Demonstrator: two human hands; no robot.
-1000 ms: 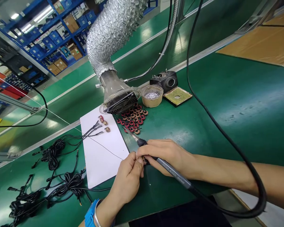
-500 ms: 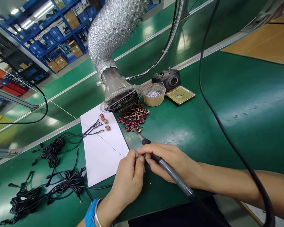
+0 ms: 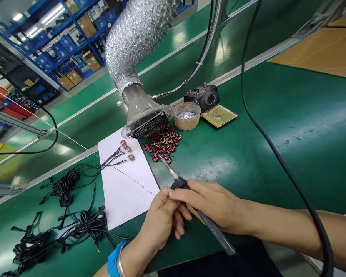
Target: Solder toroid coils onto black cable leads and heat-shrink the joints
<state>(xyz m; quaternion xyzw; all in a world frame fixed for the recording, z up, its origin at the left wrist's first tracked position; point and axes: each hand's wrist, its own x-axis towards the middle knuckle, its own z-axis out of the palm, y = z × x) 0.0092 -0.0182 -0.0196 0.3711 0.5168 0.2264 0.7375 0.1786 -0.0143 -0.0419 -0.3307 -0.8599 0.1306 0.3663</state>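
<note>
My right hand [image 3: 216,206] is closed around a soldering iron [image 3: 216,232], its metal tip pointing up and left towards a pile of small red and black wound ring coils [image 3: 164,144]. Its index finger and thumb meet the fingertips of my left hand [image 3: 160,217]. That hand is pinched shut, and a thin solder wire [image 3: 132,179] runs taut from the upper left into it. Whatever else lies between the fingertips is hidden. On a white sheet [image 3: 127,200] left of my hands lie several small coils [image 3: 128,149] and black cable ends [image 3: 115,156].
Bundles of black cable [image 3: 89,225] lie at left. A fume extractor hood [image 3: 147,119] on a silver duct hangs over the coils. Behind stand a solder-filled round pot [image 3: 187,117], a black iron holder [image 3: 203,96] and a yellow sponge tray [image 3: 219,116]. A black cord [image 3: 272,154] loops at right.
My right hand has shifted its hold, and the iron's tip has moved slightly up and left. Several lower fingers of my left hand have uncurled into view. The hands remain together.
</note>
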